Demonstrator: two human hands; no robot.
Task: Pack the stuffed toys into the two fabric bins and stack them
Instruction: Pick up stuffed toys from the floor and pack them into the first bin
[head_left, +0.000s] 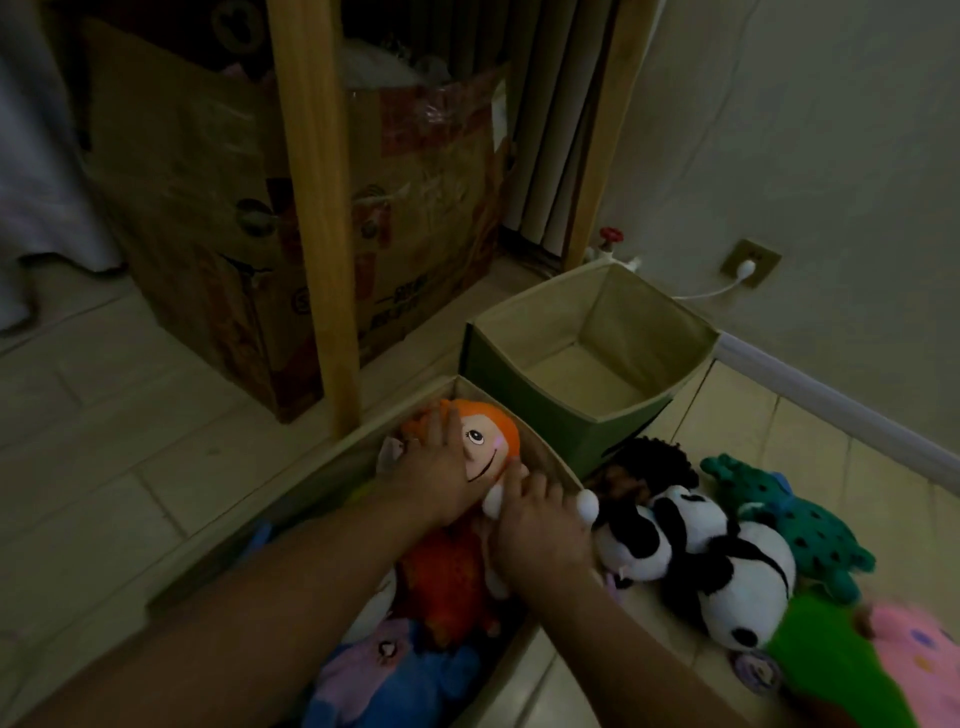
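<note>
Dim room, seen from above. Low in the centre of the frame, two bare hands press an orange-haired doll (485, 441) down into the near fabric bin (558, 470), which already holds a blue plush (415, 686) and other toys. The left hand (434, 475) lies flat over the doll's head, fingers spread. The right hand (537, 530) covers the doll's body, fingers bent around it – how firmly it grips, I cannot tell.

Just above, right of centre, the second fabric bin (519, 382) – green outside – stands open and empty. At lower right, loose on the floor: a panda plush (727, 566), a teal spotted plush (800, 519) and a dark curly-haired doll (652, 462).

To do this step well, push evenly with both palms so the doll settles below the rim, keeping the top level for stacking.
</note>
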